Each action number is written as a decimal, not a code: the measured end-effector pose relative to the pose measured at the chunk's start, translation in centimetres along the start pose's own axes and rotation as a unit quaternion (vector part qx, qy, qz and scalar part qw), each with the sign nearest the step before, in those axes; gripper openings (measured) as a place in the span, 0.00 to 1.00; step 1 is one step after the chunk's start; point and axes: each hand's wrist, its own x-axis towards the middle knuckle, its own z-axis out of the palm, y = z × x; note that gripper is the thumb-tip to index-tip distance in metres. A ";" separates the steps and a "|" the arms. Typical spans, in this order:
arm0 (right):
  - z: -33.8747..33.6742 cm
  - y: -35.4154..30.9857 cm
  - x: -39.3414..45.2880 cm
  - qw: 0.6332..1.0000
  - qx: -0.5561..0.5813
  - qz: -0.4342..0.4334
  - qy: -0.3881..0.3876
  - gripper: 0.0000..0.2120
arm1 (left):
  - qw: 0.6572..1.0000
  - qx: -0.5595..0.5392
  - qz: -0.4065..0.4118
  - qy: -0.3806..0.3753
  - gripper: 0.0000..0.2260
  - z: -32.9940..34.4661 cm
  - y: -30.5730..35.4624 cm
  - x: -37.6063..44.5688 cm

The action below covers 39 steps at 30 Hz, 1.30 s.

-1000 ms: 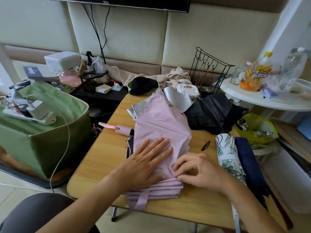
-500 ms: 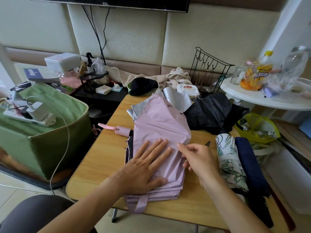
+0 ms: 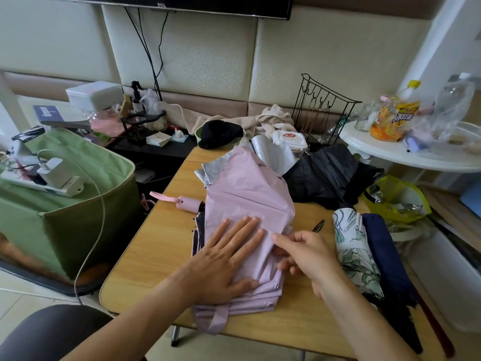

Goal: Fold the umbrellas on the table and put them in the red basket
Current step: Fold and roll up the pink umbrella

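Note:
A pink umbrella (image 3: 247, 194) with a silver lining lies half-folded on the wooden table (image 3: 156, 243), its pink handle (image 3: 188, 204) pointing left. My left hand (image 3: 229, 259) lies flat on the pleated canopy, fingers straight. My right hand (image 3: 304, 254) pinches a fold at the canopy's right edge. A black umbrella (image 3: 322, 178) lies crumpled behind. A white leaf-patterned umbrella (image 3: 354, 251) and a navy one (image 3: 385, 256) lie folded at the right. No red basket is in view.
A green fabric box (image 3: 65, 204) with a power strip (image 3: 44, 183) and cable stands left of the table. A white round table (image 3: 406, 152) with bottles is at the right. A black wire rack (image 3: 320, 105), wet wipes (image 3: 289, 139), a black cap (image 3: 221, 132) and a yellow bag (image 3: 398, 196) crowd the back.
My right hand rose from the canopy's lower right edge, swung out to the right, and now pinches a fold higher up. My left hand stayed flat on the pink umbrella.

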 end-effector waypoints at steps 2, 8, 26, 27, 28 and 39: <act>-0.3 0.0 -0.1 0.998 -0.053 0.015 -0.024 0.17 | 1.000 0.001 -0.002 0.000 0.40 0.0 -0.1 0.0; -0.9 0.1 -0.3 0.994 -0.070 0.015 -0.084 0.18 | 1.000 -0.016 0.005 -0.010 0.38 -0.4 -0.1 0.1; -1.5 -0.2 -0.7 0.985 -0.045 0.038 -0.163 0.12 | 0.998 -0.054 -0.016 0.018 0.27 -0.5 -0.8 1.8; -1.5 -0.3 -0.8 0.984 -0.048 0.036 -0.167 0.13 | 0.999 -0.040 -0.018 0.020 0.27 -0.4 -0.8 1.9; -1.5 -0.4 -0.8 0.983 -0.050 0.032 -0.172 0.16 | 0.999 -0.037 -0.019 0.021 0.27 -0.4 -0.7 1.9; -1.6 -0.8 -1.1 0.976 -0.052 0.060 -0.202 0.10 | 0.999 -0.029 -0.019 0.041 0.26 -0.1 -1.7 2.4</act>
